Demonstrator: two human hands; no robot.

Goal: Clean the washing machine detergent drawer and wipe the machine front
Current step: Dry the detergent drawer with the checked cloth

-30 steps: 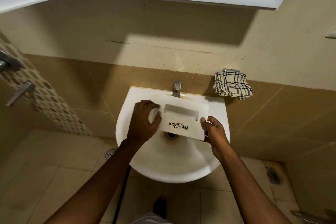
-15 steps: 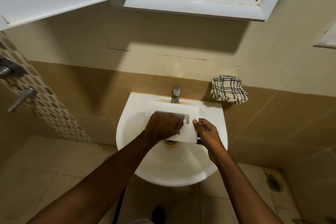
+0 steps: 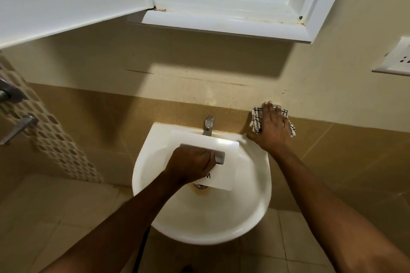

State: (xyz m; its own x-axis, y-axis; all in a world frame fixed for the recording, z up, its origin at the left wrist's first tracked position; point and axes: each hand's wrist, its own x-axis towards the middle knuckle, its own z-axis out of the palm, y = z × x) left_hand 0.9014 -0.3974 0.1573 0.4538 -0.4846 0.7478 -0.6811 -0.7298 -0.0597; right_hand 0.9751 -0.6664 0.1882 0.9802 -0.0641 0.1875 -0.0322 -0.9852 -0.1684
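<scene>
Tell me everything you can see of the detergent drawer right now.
The drawer is a white piece of smooth plastic, front panel up, with a grey recessed handle and black lettering that is mostly hidden. It lies roughly level over the sink, just in front of the tap, with its near edge above the drain. The left hand grips it, fingers curled into the handle recess. Whether it rests on the basin cannot be told. The right hand is off it.

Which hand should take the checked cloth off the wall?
The right hand: it lies on the checked cloth, which hangs to the right of the sink. The left hand grips the detergent drawer over the sink and would have to let go and cross over.
</scene>
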